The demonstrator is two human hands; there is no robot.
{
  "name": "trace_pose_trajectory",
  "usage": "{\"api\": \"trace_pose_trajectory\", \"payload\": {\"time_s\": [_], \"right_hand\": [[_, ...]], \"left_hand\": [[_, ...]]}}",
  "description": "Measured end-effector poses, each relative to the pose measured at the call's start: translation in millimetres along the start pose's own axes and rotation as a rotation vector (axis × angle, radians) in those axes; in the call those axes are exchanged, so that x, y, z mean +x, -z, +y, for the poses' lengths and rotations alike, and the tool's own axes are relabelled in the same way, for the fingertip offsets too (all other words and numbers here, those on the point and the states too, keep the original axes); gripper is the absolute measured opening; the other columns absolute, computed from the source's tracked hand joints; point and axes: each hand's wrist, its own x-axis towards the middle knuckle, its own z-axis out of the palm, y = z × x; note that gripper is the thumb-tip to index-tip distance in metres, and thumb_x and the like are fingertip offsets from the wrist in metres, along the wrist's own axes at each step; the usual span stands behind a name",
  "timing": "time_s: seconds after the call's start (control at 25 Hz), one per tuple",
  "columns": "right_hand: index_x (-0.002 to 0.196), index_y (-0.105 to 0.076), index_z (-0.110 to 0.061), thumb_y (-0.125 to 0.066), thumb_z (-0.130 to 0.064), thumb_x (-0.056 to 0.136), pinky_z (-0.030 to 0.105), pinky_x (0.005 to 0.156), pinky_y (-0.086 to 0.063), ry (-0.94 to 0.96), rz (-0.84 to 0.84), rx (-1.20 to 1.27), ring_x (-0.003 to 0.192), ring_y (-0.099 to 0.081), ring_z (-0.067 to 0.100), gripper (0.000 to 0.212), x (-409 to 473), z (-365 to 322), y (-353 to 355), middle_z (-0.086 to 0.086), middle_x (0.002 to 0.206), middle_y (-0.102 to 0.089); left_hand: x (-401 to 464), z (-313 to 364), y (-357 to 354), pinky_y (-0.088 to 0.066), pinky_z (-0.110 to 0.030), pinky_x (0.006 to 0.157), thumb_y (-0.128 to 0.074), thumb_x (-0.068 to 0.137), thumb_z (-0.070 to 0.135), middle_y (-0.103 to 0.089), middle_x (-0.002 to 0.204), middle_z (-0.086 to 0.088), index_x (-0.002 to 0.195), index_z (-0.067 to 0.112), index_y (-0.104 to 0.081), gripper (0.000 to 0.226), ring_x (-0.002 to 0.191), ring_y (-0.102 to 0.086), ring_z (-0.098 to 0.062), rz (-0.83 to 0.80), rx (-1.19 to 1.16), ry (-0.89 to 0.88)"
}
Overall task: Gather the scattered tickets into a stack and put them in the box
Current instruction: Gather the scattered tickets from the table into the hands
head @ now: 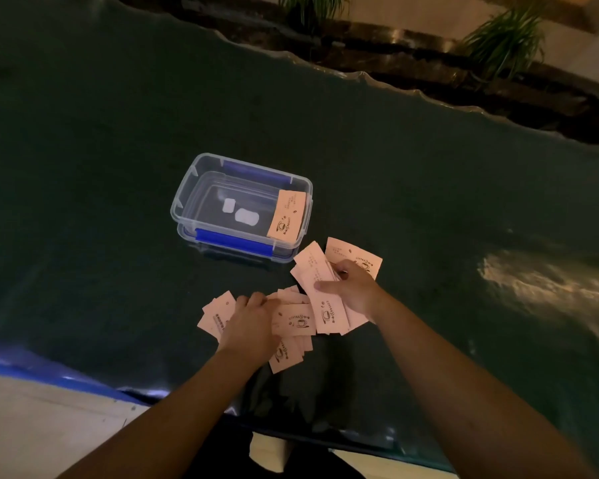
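Pale pink coffee tickets (pixel 296 321) lie fanned out on the dark table just in front of a clear plastic box (pixel 187 188) with blue clips. One ticket (pixel 287 216) leans over the box's right rim. My left hand (pixel 249 323) presses flat on the left part of the pile, fingers curled over several tickets. My right hand (pixel 355 288) grips a bunch of tickets (pixel 322 295) at the pile's right side, thumb on top. Another ticket (pixel 355 255) pokes out behind that hand.
Two small white pads (pixel 241 212) lie on the box floor. The table has a dark green glossy cover (pixel 429 202) with a blue near edge (pixel 49 373). Potted plants (pixel 505 39) stand beyond the far edge.
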Motion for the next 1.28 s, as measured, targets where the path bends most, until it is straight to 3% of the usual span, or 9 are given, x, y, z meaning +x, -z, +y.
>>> {"api": "trace_pose_trajectory", "payload": {"time_s": [0.16,0.32,0.48,0.64,0.72,0.88,1.04,1.12,1.28], "right_hand": [[0.138,-0.056,-0.027,-0.082,-0.043,0.088,0.037,0.081,-0.052,-0.001,0.008,0.013,0.11,-0.069,0.022,0.059,-3.0,15.2,21.0,-0.002,0.127,-0.068],[0.123,-0.067,-0.034,-0.079,-0.042,0.091,0.036,0.074,-0.056,0.015,0.033,0.097,0.095,-0.076,0.019,0.034,-9.7,28.9,33.8,-0.008,0.106,-0.078],[0.117,-0.074,-0.034,-0.08,-0.041,0.09,0.042,0.084,-0.056,0.025,-0.087,0.118,0.104,-0.075,0.022,0.028,-15.2,28.9,28.0,-0.005,0.115,-0.08],[0.128,-0.068,-0.026,-0.077,-0.039,0.094,0.045,0.097,-0.055,0.018,-0.196,-0.006,0.111,-0.073,0.023,0.039,-11.4,17.8,4.6,0.0,0.123,-0.078],[0.131,-0.065,-0.023,-0.077,-0.04,0.094,0.044,0.097,-0.056,0.015,-0.204,-0.067,0.11,-0.073,0.021,0.042,-8.7,11.9,-5.5,0.002,0.124,-0.076],[0.137,-0.059,-0.023,-0.075,-0.043,0.095,0.049,0.102,-0.057,0.023,-0.197,-0.152,0.115,-0.071,0.024,0.05,-6.9,8.8,-14.1,0.004,0.131,-0.072],[0.144,-0.053,-0.023,-0.075,-0.047,0.093,0.05,0.102,-0.057,0.023,-0.19,-0.186,0.118,-0.069,0.024,0.06,-8.9,11.2,-18.9,0.005,0.136,-0.068],[0.147,-0.05,-0.024,-0.074,-0.05,0.093,0.046,0.096,-0.058,-0.006,-0.175,-0.172,0.116,-0.069,0.022,0.064,-10.3,14.6,-23.5,0.002,0.135,-0.067],[0.147,-0.047,-0.026,-0.069,-0.055,0.095,0.03,0.067,-0.053,-0.076,-0.127,-0.058,0.091,-0.068,0.007,0.064,-15.2,24.6,-34.9,-0.014,0.105,-0.066]], "left_hand": [[5.6,4.6,-7.1,-0.046,-0.04,0.112,-0.075,0.089,0.029,-0.041,0.156,0.001,0.155,0.031,-0.042,0.073,0.141,-0.039,-0.02,0.028,-0.105,-0.02],[9.5,11.5,-15.9,-0.048,-0.039,0.111,-0.075,0.09,0.024,-0.041,0.156,0.003,0.154,0.03,-0.041,0.072,0.141,-0.042,-0.018,0.062,-0.196,-0.01],[4.1,12.2,-16.0,-0.047,-0.036,0.11,-0.073,0.092,0.033,-0.045,0.153,0.004,0.149,0.03,-0.046,0.063,0.137,-0.046,-0.017,0.156,-0.168,0.012],[-23.7,6.9,-12.2,-0.059,-0.034,0.094,-0.068,0.092,0.047,-0.062,0.117,0.009,0.119,0.032,-0.059,0.033,0.1,-0.062,-0.008,0.026,-0.292,0.216],[-42.7,1.8,-18.7,-0.061,-0.031,0.083,-0.073,0.089,0.046,-0.062,0.109,0.008,0.12,0.027,-0.055,0.04,0.091,-0.064,-0.008,-0.043,-0.44,0.314],[-59.7,0.8,-29.6,-0.053,-0.022,0.077,-0.084,0.084,0.039,-0.061,0.135,-0.001,0.141,0.016,-0.047,0.072,0.111,-0.064,-0.017,-0.013,-0.714,0.43],[-52.6,8.2,-23.8,-0.057,-0.037,0.098,-0.083,0.086,0.027,-0.058,0.148,-0.006,0.156,0.012,-0.037,0.085,0.127,-0.063,-0.026,0.01,-0.94,0.517],[-49.1,9.4,-22.2,-0.058,-0.045,0.102,-0.082,0.087,0.027,-0.055,0.15,-0.007,0.157,0.014,-0.036,0.084,0.127,-0.062,-0.027,-0.017,-0.978,0.524],[-44.2,11.3,-20.9,-0.058,-0.045,0.1,-0.082,0.088,0.027,-0.057,0.145,-0.007,0.153,0.014,-0.04,0.079,0.124,-0.063,-0.027,-0.029,-1.02,0.534]]}}
